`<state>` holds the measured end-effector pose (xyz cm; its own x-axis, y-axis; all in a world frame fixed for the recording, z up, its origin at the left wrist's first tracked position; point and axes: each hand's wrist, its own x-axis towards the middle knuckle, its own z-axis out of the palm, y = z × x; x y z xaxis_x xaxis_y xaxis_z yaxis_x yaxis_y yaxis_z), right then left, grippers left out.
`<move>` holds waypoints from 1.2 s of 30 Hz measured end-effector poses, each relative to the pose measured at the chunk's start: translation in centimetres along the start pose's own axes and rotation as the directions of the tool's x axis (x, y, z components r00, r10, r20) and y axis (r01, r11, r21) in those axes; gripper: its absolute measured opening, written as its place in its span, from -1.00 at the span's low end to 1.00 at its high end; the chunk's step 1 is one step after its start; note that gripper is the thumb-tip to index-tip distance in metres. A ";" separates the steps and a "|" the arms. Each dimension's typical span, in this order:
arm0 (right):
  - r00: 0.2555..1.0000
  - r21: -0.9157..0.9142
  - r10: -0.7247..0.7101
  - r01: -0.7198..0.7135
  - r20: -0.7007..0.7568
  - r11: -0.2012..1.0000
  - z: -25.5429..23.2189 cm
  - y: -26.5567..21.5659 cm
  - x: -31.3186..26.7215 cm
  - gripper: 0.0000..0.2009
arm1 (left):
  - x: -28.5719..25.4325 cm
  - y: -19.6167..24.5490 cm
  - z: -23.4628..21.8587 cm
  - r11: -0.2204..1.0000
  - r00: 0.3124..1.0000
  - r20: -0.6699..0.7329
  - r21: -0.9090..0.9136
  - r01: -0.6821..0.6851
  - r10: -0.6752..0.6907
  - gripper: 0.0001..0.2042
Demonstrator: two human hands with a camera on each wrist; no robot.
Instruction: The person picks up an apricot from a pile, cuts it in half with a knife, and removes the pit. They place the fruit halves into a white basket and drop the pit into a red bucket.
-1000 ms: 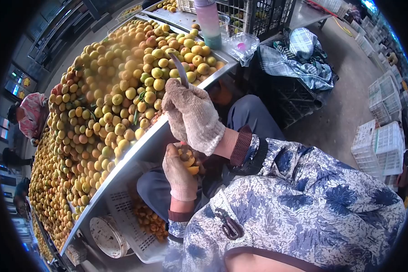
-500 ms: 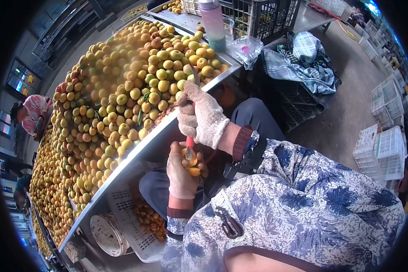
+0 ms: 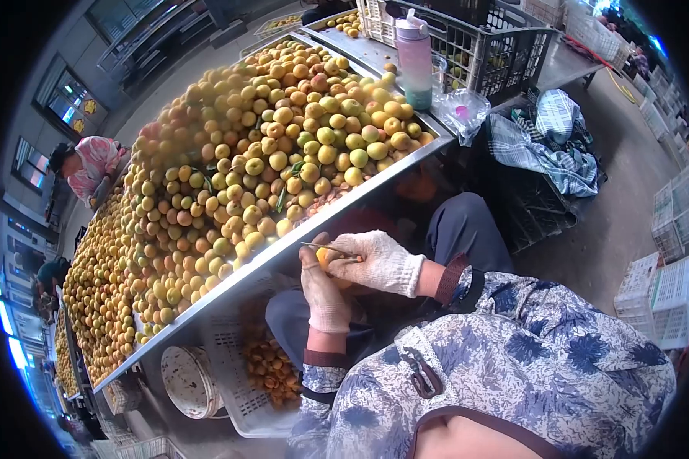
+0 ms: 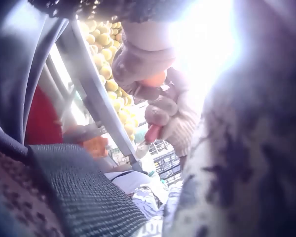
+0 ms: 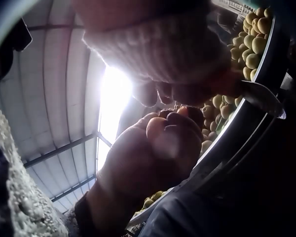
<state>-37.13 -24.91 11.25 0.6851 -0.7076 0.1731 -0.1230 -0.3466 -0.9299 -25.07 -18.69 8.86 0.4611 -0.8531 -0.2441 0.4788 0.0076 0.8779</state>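
Observation:
Both hands wear pale knitted gloves, soiled at the fingers. The left hand (image 3: 325, 297) holds an orange-yellow fruit (image 3: 323, 257), which also shows as an orange patch (image 4: 156, 79) in the left wrist view. Close against it, the right hand (image 3: 386, 264) grips a tool whose thin blade (image 3: 329, 248) lies roughly level over the left fingertips. A red handle (image 4: 153, 133) with a metal end (image 4: 142, 149) sticks out of the right hand in the left wrist view; in the right wrist view metal (image 5: 264, 98) projects to the right. The fingers partly hide the fruit.
A metal-edged table (image 3: 283, 246) heaped with yellow-orange fruit stands ahead and left. Below are a white crate (image 3: 233, 375) of orange pieces and a bucket (image 3: 187, 382). A bottle (image 3: 413, 61), plastic bag and black crate (image 3: 475, 57) stand beyond; another person (image 3: 96, 170) bends at far left.
The right hand has turned and moved down beside the left; the tool, upright with its metal end at the fruit half a second ago, now lies nearly level. The head view has shifted.

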 end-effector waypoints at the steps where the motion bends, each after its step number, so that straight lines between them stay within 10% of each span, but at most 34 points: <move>1: 0.998 -0.043 -0.048 0.047 -0.028 0.998 0.1 0.3 0.0 -0.81 | -0.3 0.2 0.1 0.997 0.998 -0.020 0.050 -0.065 0.066 -0.39; 4: 0.996 0.012 -0.038 0.039 -0.075 0.999 0.2 1.2 0.2 -0.81 | 0.4 -0.4 -1.3 0.812 0.924 0.050 0.461 -0.357 0.378 -0.50; 8: 0.960 -0.108 0.152 -0.181 -0.236 0.978 -0.1 2.5 0.4 -0.74 | -0.2 2.5 -1.3 0.969 0.957 -0.173 0.126 -0.212 0.232 -0.65; 14: 0.924 -0.159 0.383 -0.378 0.000 0.912 -0.2 7.0 -1.3 -0.59 | 0.1 5.6 -10.1 0.881 0.733 -0.491 0.215 -0.422 0.471 -0.66; 15: 0.803 -0.022 0.580 -0.583 0.138 0.812 -0.7 4.3 -1.4 -0.62 | 0.3 5.5 -13.1 0.851 0.676 -0.518 0.351 -0.392 0.524 -0.68; 21: 0.637 0.112 0.680 -0.755 0.363 0.647 0.7 7.8 -2.1 -0.64 | -1.2 -0.2 -34.2 0.576 0.574 -0.652 0.741 0.345 0.495 -0.59; 25: 0.557 0.074 0.753 -0.818 0.351 0.570 1.2 11.2 -2.0 -0.68 | -3.4 0.4 -34.0 0.539 0.478 -0.694 0.720 0.437 0.539 -0.54; 31: 0.439 0.066 0.764 -0.882 0.473 0.466 2.8 13.8 -0.8 -0.81 | 2.5 8.9 -30.5 0.249 0.532 -0.323 0.946 0.209 0.783 -0.57; 36: 0.308 -0.202 0.734 -0.833 0.605 0.516 4.4 11.6 1.3 -0.63 | 11.9 14.3 -29.8 -0.169 0.679 -0.198 0.885 0.434 0.707 -0.51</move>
<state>-34.51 -27.20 -0.72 0.5553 -0.0995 -0.8257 -0.7787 0.2863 -0.5582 9.55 -13.24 6.25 0.7994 -0.4708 0.3734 -0.5421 -0.8331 0.1101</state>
